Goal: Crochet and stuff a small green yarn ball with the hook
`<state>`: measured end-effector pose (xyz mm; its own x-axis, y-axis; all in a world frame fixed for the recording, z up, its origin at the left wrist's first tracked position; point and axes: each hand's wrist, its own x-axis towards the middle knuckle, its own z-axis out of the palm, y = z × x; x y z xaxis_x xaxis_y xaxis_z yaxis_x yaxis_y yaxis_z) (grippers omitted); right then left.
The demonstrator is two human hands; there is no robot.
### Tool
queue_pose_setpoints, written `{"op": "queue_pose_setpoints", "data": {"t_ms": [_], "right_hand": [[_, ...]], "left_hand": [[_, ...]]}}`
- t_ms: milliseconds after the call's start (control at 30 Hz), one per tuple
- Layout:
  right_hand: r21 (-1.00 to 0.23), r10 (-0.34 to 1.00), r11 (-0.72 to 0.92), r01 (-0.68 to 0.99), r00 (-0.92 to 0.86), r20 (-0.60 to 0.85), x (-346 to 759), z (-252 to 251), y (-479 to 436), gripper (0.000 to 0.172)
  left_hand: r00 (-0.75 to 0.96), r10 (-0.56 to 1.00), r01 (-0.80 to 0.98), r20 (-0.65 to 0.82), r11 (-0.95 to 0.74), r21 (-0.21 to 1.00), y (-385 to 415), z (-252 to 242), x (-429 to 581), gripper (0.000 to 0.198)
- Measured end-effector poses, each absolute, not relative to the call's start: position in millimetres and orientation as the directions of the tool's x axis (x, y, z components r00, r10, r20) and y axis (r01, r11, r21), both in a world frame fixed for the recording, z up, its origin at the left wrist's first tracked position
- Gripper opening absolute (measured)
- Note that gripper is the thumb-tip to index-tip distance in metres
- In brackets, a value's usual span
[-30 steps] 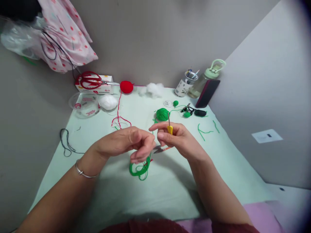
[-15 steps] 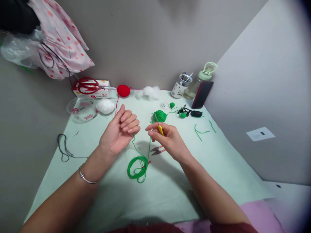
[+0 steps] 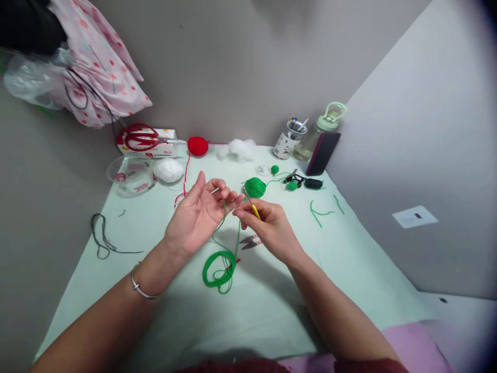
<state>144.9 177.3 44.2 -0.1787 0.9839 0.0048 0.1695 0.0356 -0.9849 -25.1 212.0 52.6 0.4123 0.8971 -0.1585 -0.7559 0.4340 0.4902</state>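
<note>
My left hand [image 3: 196, 212] is palm up with its thumb apart and its fingers loosely bent and spread. Green yarn [image 3: 224, 211] hangs down past its fingers; whether it is looped round one, I cannot tell. Pinched in my right hand [image 3: 267, 223] is a crochet hook [image 3: 255, 209] with a yellow grip, its metal end pointing up and left. The fingertips of both hands nearly meet. A strand drops from my right fingers to the flat green yarn ring [image 3: 207, 280] on the table below. Thread snips [image 3: 250, 242] lie partly hidden behind my right hand.
Behind my hands sit a green yarn ball [image 3: 255, 187], a red yarn ball [image 3: 198, 146], a white ball [image 3: 168, 170] and white stuffing [image 3: 237, 150]. Red scissors [image 3: 142, 138] rest on a box. A phone [image 3: 323, 154], bottle [image 3: 308, 142] and pen jar [image 3: 286, 145] stand back right.
My left hand has uncurled its fingers and moved right, closer to my right hand. The yarn at its fingers has shifted right too. My right hand still grips the hook.
</note>
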Motion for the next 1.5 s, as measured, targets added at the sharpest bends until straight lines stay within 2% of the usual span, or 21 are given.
{"op": "queue_pose_setpoints", "data": {"t_ms": [100,200,267,367,433,533,600,667,767,933,1000,1133,1200,1300,1400,1500], "right_hand": [[-0.967,0.99,0.084,0.24,-0.132,0.054,140,35,176,0.032],[-0.917,0.979,0.204,0.344,-0.056,0.197,134,24,175,0.028],[-0.911,0.975,0.22,0.349,-0.042,0.22,135,22,177,0.024],[-0.969,0.991,0.133,0.207,-0.052,0.125,142,28,182,0.024],[-0.995,0.997,0.061,0.083,-0.046,0.057,148,36,187,0.026],[-0.998,1.0,-0.029,-0.059,-0.013,-0.028,157,44,191,0.025],[-0.991,0.998,-0.06,-0.119,-0.004,-0.06,161,45,192,0.022],[-0.988,0.998,-0.06,-0.142,-0.015,-0.059,163,45,191,0.02],[-0.994,0.999,-0.015,-0.107,-0.052,-0.009,162,45,187,0.017],[-0.986,0.979,0.152,0.072,-0.147,0.14,158,51,178,0.009],[-0.982,0.973,0.127,0.138,-0.211,0.096,159,53,177,0.012],[-0.973,0.915,-0.059,0.225,-0.376,-0.143,171,52,176,0.03],[-0.967,0.902,-0.067,0.245,-0.399,-0.164,178,51,176,0.034],[-0.974,0.946,0.002,0.225,-0.317,-0.071,185,54,176,0.032],[-0.992,0.988,0.019,0.121,-0.155,0.0,185,55,176,0.03],[-0.999,0.998,-0.039,0.0,-0.046,-0.039,176,51,177,0.032]], "left_hand": [[0.302,0.943,-0.768,-0.14,0.328,0.55,208,47,-19,0.046],[0.269,0.958,-0.734,-0.099,0.27,0.623,200,45,-14,0.042],[0.273,0.961,-0.707,-0.054,0.238,0.666,197,45,-13,0.04],[0.288,0.958,-0.667,-0.009,0.207,0.716,197,45,-17,0.037],[0.242,0.969,-0.616,0.041,0.121,0.778,200,44,-23,0.033],[0.188,0.968,-0.366,0.166,-0.088,0.927,204,43,-31,0.037],[0.326,0.93,-0.165,0.17,-0.122,0.979,205,41,-33,0.047],[0.465,0.878,-0.067,0.115,-0.095,0.993,205,39,-32,0.046],[0.466,0.882,-0.087,0.072,-0.035,0.996,204,35,-25,0.036],[0.354,0.935,-0.301,0.022,0.091,0.949,203,27,-17,0.029],[0.343,0.939,-0.349,-0.028,0.155,0.924,204,26,-17,0.025],[0.29,0.953,-0.434,-0.086,0.211,0.876,208,27,-20,0.023],[0.258,0.962,-0.464,-0.087,0.202,0.862,209,28,-22,0.022],[0.259,0.962,-0.443,-0.085,0.197,0.875,208,28,-21,0.022],[0.295,0.955,-0.333,-0.031,0.133,0.933,202,27,-17,0.021],[0.325,0.946,-0.259,0.016,0.073,0.963,194,26,-12,0.023]]}}
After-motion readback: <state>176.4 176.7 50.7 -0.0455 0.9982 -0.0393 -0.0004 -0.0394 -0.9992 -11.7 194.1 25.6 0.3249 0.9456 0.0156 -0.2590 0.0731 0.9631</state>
